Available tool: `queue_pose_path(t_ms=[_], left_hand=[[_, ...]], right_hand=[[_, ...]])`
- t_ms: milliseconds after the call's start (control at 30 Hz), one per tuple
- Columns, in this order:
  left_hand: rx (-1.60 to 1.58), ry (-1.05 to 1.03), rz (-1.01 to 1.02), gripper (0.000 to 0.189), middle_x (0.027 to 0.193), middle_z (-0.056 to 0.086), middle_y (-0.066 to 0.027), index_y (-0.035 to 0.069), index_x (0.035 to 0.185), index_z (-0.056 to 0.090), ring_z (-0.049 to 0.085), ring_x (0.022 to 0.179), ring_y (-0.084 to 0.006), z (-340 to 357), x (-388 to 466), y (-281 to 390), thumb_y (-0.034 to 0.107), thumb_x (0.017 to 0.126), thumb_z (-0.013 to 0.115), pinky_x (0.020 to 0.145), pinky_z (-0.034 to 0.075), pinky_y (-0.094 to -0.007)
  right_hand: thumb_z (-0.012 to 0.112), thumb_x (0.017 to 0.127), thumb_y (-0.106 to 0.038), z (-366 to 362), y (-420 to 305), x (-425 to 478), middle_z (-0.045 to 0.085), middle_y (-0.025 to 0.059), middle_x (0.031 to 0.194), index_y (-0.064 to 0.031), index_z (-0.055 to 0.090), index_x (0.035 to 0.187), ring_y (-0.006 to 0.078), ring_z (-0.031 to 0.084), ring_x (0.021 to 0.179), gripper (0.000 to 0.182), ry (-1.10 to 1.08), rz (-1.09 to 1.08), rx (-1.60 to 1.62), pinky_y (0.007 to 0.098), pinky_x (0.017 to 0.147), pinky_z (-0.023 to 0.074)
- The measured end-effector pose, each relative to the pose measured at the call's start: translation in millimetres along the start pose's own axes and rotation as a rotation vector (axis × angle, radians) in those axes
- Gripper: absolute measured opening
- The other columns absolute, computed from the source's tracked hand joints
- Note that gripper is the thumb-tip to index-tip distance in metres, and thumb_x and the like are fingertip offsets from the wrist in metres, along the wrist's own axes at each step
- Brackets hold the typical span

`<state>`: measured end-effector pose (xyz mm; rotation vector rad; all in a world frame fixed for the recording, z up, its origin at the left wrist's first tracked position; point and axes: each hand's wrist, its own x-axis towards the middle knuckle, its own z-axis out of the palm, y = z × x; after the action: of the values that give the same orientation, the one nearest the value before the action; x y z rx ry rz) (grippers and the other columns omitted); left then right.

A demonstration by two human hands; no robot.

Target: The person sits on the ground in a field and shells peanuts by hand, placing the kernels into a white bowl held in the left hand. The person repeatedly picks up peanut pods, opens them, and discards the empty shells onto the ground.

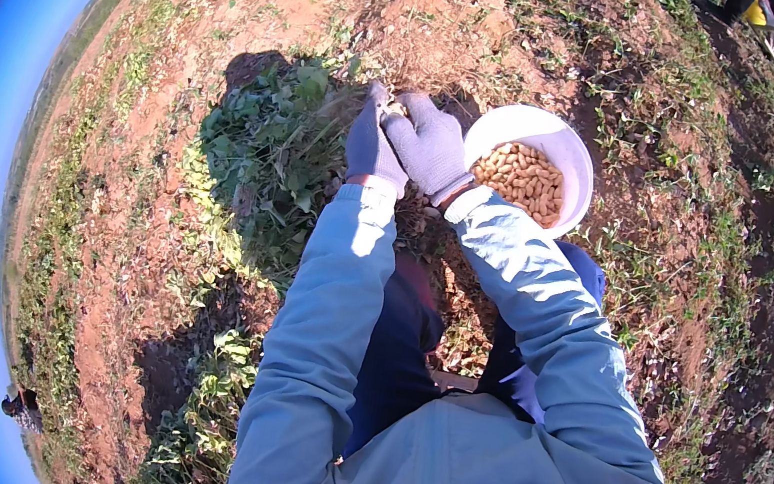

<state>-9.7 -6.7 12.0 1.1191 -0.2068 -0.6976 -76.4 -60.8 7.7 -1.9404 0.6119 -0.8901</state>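
My left hand (376, 140), in a grey knit glove, is closed at the stem end of an uprooted peanut plant (282, 134). The green leaves spread to its left in a shaded heap. Pressed close against it, my right hand (434, 145), gloved alike, has its fingers curled on the pale root end. A small bit of root or pod shows between the two hands; the gloves hide most of it. Just right of my right hand stands a white plastic bucket (581, 166), partly filled with unshelled peanuts (522, 180).
My legs (402, 336) are bent on both sides of the soil below the bucket. Rows of cut or lying plants (698, 291) cover the reddish ground at right. Another person (22, 410) is far off at lower left. A yellow object (755, 13) appears at upper right.
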Motion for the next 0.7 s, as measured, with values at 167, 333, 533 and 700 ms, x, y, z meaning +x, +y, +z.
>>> queue_pose_path(t_ms=[167,333,533,700], left_hand=[[-0.149,0.045,-0.086,0.035,0.082,0.06,-0.0048,0.006,0.102,0.059,0.059,0.071,-0.016,-17,25,-8,0.039,0.092,0.054,0.063,0.049,-0.0324],[-0.163,0.237,-0.134,0.05,0.107,0.061,-0.0143,0.0,0.116,0.053,0.06,0.091,-0.0277,-51,45,-11,0.045,0.095,0.044,0.079,0.049,-0.0436],[-0.291,-0.217,-0.29,0.07,0.138,0.037,-0.0238,-0.006,0.134,0.033,0.035,0.129,-0.0393,-38,14,23,0.051,0.094,0.031,0.105,0.03,-0.0536],[-0.26,-0.233,-0.285,0.06,0.133,0.045,-0.0208,-0.005,0.132,0.038,0.046,0.12,-0.0358,-39,22,11,0.042,0.094,0.037,0.101,0.035,-0.0503]], right_hand=[[0.057,0.083,-0.03,2,6,-6,0.06,0.0192,0.073,-0.006,0.056,0.091,0.0376,0.061,0.068,0.025,-0.04,-0.19,-0.156,0.0447,0.059,0.0474],[0.056,0.082,-0.029,-24,-22,-19,0.061,0.0148,0.065,-0.011,0.052,0.088,0.0348,0.061,0.057,0.02,-0.096,-0.358,-0.32,0.0469,0.052,0.0476],[0.054,0.084,-0.032,-95,36,19,0.064,0.0168,0.081,-0.0079,0.062,0.094,0.0333,0.064,0.076,0.027,-0.303,0.037,-0.883,0.0453,0.067,0.0509],[0.065,0.078,-0.054,-57,21,17,0.063,0.0165,0.073,-0.003,0.063,0.092,0.0265,0.065,0.078,0.053,-0.349,0.092,-0.194,0.038,0.069,0.0483]])
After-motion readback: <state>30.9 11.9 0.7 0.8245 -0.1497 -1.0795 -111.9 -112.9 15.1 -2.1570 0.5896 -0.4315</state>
